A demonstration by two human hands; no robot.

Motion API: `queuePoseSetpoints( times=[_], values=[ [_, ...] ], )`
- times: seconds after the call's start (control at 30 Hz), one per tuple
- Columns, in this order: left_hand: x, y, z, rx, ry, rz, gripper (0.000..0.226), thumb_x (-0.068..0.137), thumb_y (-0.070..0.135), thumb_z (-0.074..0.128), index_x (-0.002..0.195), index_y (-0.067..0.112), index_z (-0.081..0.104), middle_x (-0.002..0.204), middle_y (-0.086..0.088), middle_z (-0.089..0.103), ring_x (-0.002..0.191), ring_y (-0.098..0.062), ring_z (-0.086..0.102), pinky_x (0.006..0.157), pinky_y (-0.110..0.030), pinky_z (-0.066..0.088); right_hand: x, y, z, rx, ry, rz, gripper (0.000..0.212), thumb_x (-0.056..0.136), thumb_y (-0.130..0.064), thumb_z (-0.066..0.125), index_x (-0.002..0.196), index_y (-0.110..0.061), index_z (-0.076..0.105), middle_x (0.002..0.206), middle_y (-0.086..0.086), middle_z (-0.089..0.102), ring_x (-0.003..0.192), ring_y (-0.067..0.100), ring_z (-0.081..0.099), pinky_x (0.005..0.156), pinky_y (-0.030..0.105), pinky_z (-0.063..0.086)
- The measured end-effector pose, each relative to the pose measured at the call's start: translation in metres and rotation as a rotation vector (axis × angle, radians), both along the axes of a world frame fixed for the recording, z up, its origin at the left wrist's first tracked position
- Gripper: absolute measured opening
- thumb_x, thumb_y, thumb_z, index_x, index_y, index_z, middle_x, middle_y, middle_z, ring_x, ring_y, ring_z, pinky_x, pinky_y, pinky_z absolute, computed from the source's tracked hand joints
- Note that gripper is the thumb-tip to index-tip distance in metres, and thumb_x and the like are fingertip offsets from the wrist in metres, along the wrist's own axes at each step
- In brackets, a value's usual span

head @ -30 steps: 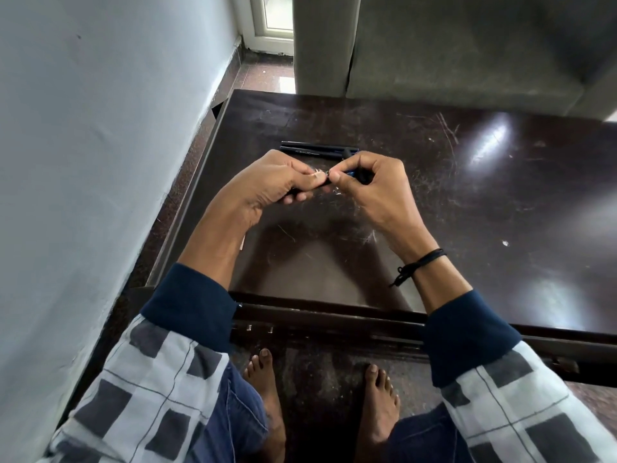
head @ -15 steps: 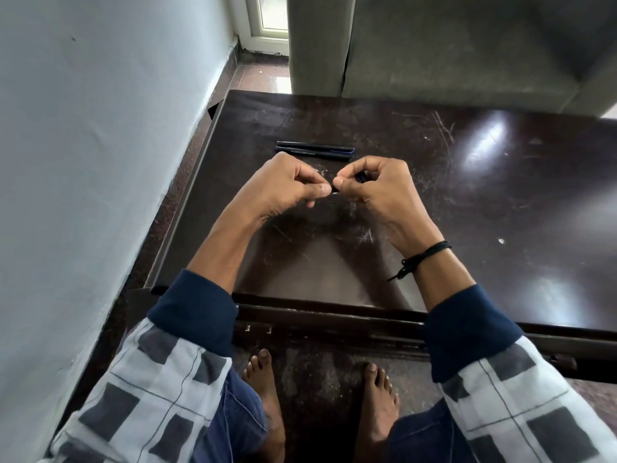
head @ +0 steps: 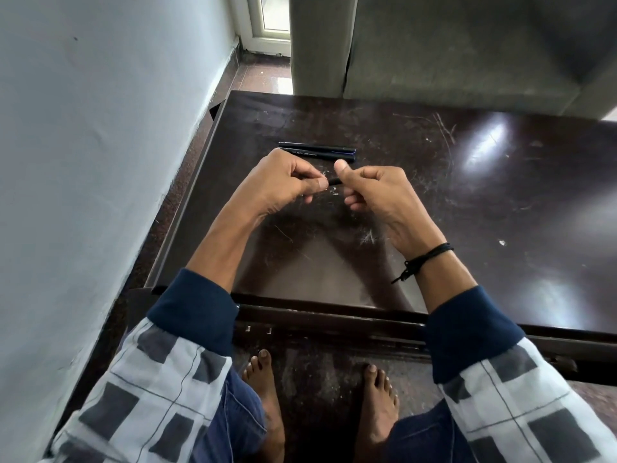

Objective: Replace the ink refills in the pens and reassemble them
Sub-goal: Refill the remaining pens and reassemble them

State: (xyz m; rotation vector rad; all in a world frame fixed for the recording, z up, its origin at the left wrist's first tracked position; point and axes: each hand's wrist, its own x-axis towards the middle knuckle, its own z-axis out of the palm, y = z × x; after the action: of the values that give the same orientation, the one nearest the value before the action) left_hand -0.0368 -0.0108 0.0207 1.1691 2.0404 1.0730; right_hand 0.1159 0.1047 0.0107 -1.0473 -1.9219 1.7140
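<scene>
Above the dark table (head: pixel 467 202), a black pen (head: pixel 334 181) is held level between both hands: one end is pinched by the curled fingers of the left hand (head: pixel 283 187), the other is gripped by the right hand (head: pixel 380 195). At 12 o'clock from them, two more pens (head: pixel 317 152) are laid side by side.

A dark, glossy table (head: pixel 434 195), scratched and flecked with pale marks, spreads beneath the left hand (head: pixel 277 185) and right hand (head: pixel 377 195). Beyond the hands stands a grey upholstered sofa (head: pixel 467 55); left of the left hand rises a pale wall (head: pixel 100 128), with a white door frame (head: pixel 263 45) at its far end. A black cord bracelet (head: pixel 430 253) circles the wrist behind the right hand. Below both hands, bare feet (head: pixel 263 389) rest on a speckled floor (head: pixel 320 379).
</scene>
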Motion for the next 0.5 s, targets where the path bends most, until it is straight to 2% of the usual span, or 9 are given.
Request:
queuePoseSetpoints(
  times=[0.07, 0.2, 0.27, 0.37, 0.43, 0.5],
  values=[
    [0.0003, -0.0002, 0.0008, -0.001, -0.002, -0.007, 0.009, 0.089, 0.022, 0.077, 0.093, 0.015, 0.081, 0.066, -0.007, 0.071, 0.055, 0.002, 0.055, 0.059, -0.008, 0.040, -0.0018, -0.0013, -0.0025, 0.039, -0.009, -0.024, 0.041, 0.093, -0.042, 0.073, 0.081, -0.003, 0.074, 0.073, 0.005, 0.066, 0.065, 0.011, 0.059, 0.066, 0.030, 0.052],
    [0.0005, -0.0007, 0.0013, -0.007, -0.005, -0.004, 0.008, 0.089, 0.022, 0.077, 0.093, 0.016, 0.081, 0.065, -0.004, 0.070, 0.052, 0.004, 0.053, 0.059, -0.009, 0.039, 0.0002, 0.0018, 0.0007, 0.059, 0.028, 0.016, 0.011, 0.090, -0.013, 0.077, 0.090, -0.002, 0.075, 0.077, 0.009, 0.063, 0.072, 0.018, 0.054, 0.067, 0.031, 0.048],
    [0.0005, -0.0008, 0.0017, -0.004, -0.002, 0.001, 0.008, 0.089, 0.022, 0.076, 0.093, 0.017, 0.081, 0.063, -0.002, 0.070, 0.052, 0.005, 0.053, 0.061, -0.011, 0.039, 0.0014, 0.0037, 0.0023, 0.037, 0.029, 0.031, 0.016, 0.088, -0.017, 0.081, 0.096, -0.004, 0.077, 0.081, 0.005, 0.067, 0.075, 0.015, 0.059, 0.070, 0.027, 0.052],
    [0.0009, -0.0011, 0.0023, -0.005, 0.003, 0.004, 0.008, 0.090, 0.023, 0.076, 0.094, 0.019, 0.081, 0.063, 0.001, 0.070, 0.053, 0.006, 0.055, 0.062, -0.012, 0.040, -0.0002, 0.0004, -0.0014, 0.014, -0.007, -0.011, 0.037, 0.089, -0.042, 0.078, 0.091, -0.005, 0.077, 0.078, 0.002, 0.070, 0.072, 0.010, 0.064, 0.073, 0.028, 0.056],
    [0.0015, -0.0011, 0.0025, -0.007, 0.005, 0.003, 0.008, 0.089, 0.022, 0.076, 0.093, 0.017, 0.081, 0.063, -0.001, 0.070, 0.052, 0.006, 0.054, 0.060, -0.009, 0.039, -0.0015, -0.0007, -0.0030, 0.043, 0.003, -0.027, 0.035, 0.093, -0.035, 0.076, 0.086, 0.000, 0.074, 0.074, 0.007, 0.067, 0.068, 0.013, 0.061, 0.070, 0.031, 0.054],
    [0.0020, -0.0011, 0.0026, -0.008, 0.002, 0.005, 0.007, 0.089, 0.022, 0.077, 0.093, 0.017, 0.081, 0.064, -0.001, 0.070, 0.051, 0.006, 0.054, 0.059, -0.008, 0.039, -0.0009, 0.0006, -0.0008, 0.041, 0.037, -0.007, 0.017, 0.092, -0.017, 0.077, 0.086, -0.001, 0.074, 0.073, 0.007, 0.064, 0.068, 0.016, 0.057, 0.067, 0.029, 0.051]
  ],
)
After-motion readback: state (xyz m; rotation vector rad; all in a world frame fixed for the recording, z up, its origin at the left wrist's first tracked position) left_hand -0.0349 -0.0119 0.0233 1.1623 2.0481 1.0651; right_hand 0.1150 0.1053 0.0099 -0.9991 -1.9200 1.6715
